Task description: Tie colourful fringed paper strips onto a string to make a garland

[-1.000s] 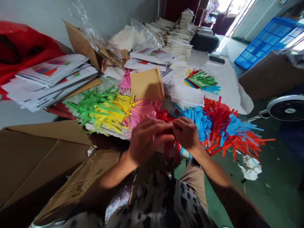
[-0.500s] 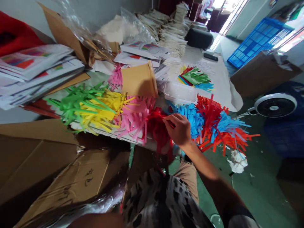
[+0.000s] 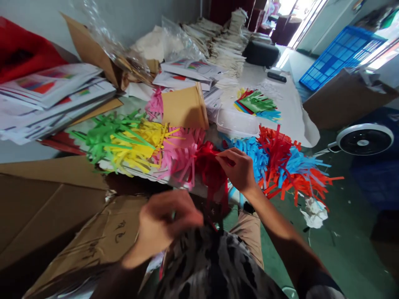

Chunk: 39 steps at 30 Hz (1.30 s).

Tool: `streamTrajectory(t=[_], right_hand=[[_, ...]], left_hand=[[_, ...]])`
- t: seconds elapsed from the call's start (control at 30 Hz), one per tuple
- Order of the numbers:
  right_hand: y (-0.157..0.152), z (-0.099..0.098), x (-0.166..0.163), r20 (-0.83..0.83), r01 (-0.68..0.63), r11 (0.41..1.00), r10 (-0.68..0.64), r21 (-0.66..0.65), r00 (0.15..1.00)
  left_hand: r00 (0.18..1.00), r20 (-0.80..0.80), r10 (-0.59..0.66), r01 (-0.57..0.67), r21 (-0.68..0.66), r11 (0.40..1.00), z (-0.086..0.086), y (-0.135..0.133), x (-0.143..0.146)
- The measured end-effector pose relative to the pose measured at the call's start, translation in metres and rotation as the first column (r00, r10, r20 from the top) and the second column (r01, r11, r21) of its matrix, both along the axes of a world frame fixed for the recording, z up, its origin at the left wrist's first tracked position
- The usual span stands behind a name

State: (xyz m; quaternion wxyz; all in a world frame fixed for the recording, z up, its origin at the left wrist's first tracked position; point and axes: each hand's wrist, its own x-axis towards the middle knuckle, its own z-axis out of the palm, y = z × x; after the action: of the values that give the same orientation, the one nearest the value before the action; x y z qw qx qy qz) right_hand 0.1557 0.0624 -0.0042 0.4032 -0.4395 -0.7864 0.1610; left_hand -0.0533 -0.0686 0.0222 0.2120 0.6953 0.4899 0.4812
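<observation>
Left grip (image 3: 168, 222) has come back into view, blurred, its hold impossible to tell. Right grip (image 3: 238, 168) pinches together at crumpled deep-red fringe (image 3: 211, 168), strips dangling.

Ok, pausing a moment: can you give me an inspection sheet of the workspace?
Surface: table with a pale covering that droops at the right edge.
Job's things: red fringe between pink fringe and blue fringe; yellow fringe and green fringe farther left.
Clutter: brown paper, clear tray, stacked sheets; crumpled paper on the floor.
Hands: right hand pinched at the red fringe, hold unclear; left hand curled, blurred, apart from the fringes.
Cables: nothing clearly seen.
Surroundings: cardboard box at left, blue crate at far right.
</observation>
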Motion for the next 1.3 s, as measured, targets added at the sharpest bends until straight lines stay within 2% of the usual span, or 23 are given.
streamTrajectory(t=[0.07,0.1,0.17,0.23,0.3,0.43,0.57,0.8,1.1,1.2,1.3], right_hand=[[0.0,0.002,0.0,-0.037,-0.006,1.0,0.005,-0.023,0.999],[-0.001,0.002,0.0,-0.045,-0.006,1.0,0.005,-0.027,0.999],[-0.001,0.003,0.0,-0.046,-0.008,1.0,0.007,-0.03,0.999],[-0.002,0.003,0.001,-0.041,-0.009,1.0,0.008,-0.027,0.999],[-0.001,0.003,0.001,-0.039,-0.005,1.0,0.004,-0.024,0.999],[0.001,0.003,0.001,-0.059,-0.027,0.999,0.026,-0.031,0.998],[0.002,0.005,0.0,-0.108,-0.037,0.999,0.034,-0.025,0.994],[0.004,0.011,-0.004,-0.142,-0.096,0.995,0.093,-0.012,0.985],[0.012,0.018,-0.001,-0.2,-0.039,0.995,0.02,-0.091,0.98],[0.013,0.026,0.0,-0.182,-0.078,0.996,0.068,-0.052,0.981],[0.015,0.034,0.002,-0.131,-0.089,0.996,0.086,-0.012,0.988]], left_hand=[[0.99,0.084,0.113,-0.114,0.008,0.993,-0.002,0.026,0.0],[0.987,0.07,0.147,-0.151,0.042,0.988,-0.004,0.042,0.001],[0.982,-0.059,0.179,-0.171,0.129,0.977,-0.009,0.073,0.004],[0.969,-0.187,0.163,-0.137,0.146,0.98,-0.016,0.096,0.008],[0.954,-0.263,0.146,-0.116,0.125,0.985,-0.021,0.107,0.01],[0.961,-0.244,0.128,-0.118,0.057,0.991,-0.026,0.112,0.01],[0.974,-0.223,0.051,-0.053,-0.003,0.999,-0.027,0.118,0.004],[0.949,-0.313,0.029,-0.026,0.012,1.0,-0.034,0.124,-0.002],[0.922,-0.384,0.055,-0.038,0.051,0.998,-0.036,0.129,-0.005],[0.93,-0.368,0.018,0.001,0.052,0.999,-0.039,0.131,-0.007],[0.905,-0.424,0.029,-0.006,0.056,0.998,-0.043,0.131,-0.009]])
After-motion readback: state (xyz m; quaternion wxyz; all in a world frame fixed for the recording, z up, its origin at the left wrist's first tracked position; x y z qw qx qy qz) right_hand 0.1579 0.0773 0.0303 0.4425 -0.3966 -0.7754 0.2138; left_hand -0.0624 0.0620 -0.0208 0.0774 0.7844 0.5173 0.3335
